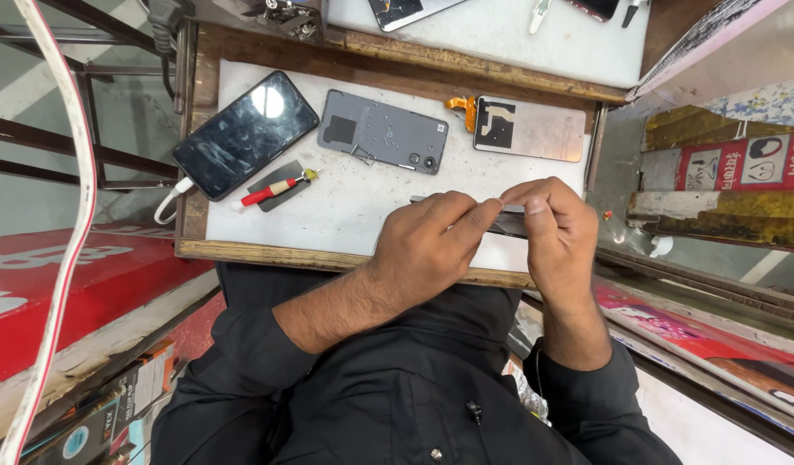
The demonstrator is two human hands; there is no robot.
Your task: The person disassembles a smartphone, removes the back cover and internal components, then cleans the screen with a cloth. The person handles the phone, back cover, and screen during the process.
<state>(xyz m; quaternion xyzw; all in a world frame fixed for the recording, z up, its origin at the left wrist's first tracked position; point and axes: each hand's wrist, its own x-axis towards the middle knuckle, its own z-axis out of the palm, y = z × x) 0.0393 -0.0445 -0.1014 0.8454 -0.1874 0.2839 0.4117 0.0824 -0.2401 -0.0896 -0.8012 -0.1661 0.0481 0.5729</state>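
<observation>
Left hand (431,245): fingers curling, pinching the near long edge of a thin dark phone part (509,222), fingertips meeting those of the other hand. Right hand (556,232): fingers pressing together, gripping the same part from its right end. The part is hovering just over the near edge of the white work mat (354,215), toward the table's right corner. Farther in, near the left edge, a red-handled tool (272,191) is lying on a dark card. Beyond, a black phone (245,133) is resting at the far left corner, a grey back cover (382,132) at the far middle, a rose-gold panel (535,129) at the far right.
</observation>
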